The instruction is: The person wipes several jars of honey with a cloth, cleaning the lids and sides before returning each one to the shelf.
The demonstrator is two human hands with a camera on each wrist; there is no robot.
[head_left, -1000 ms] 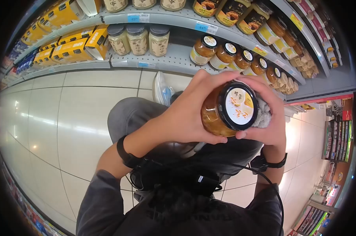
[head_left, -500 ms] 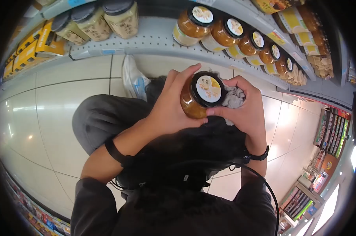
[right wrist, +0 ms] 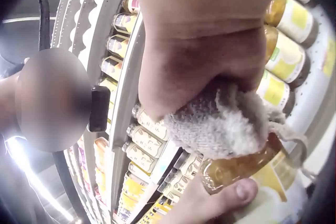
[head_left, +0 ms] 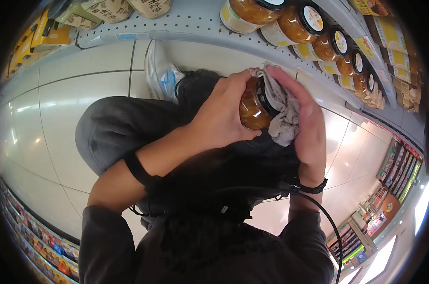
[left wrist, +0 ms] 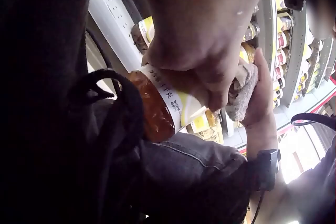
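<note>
Jar in hand: a glass jar (head_left: 253,112) of amber preserve, tilted, between the two hands above the person's lap, on the near side of the shelf; pulpy, glossy contents show through the glass, and its side bears a white and yellow label (left wrist: 173,95).
Left hand: left hand (head_left: 220,113) curled round the jar from the left, thumb on the near side, gripping it firmly.
Right hand: right hand (head_left: 310,118) fairly flat, fingers mostly straight, pressing the cloth against the lid end; the right wrist view hides its fingertips.
Cloth: grey cloth (head_left: 284,125), bunched, between the right palm and the black lid (head_left: 264,94), its lower part hanging on the near side.
Change: half a second ago the lid's round sticker faced up uncovered and the right thumb and fingers held the jar; now the lid faces right and cloth covers its top.
Far right: row of amber jars (head_left: 290,29) on the perforated shelf (head_left: 190,26), black-lidded, filled with similar preserve, labels white and yellow.
Far left: pale-filled jars (head_left: 108,9), cut off by the view's edge; yellow cartons (head_left: 48,34) left of them.
</note>
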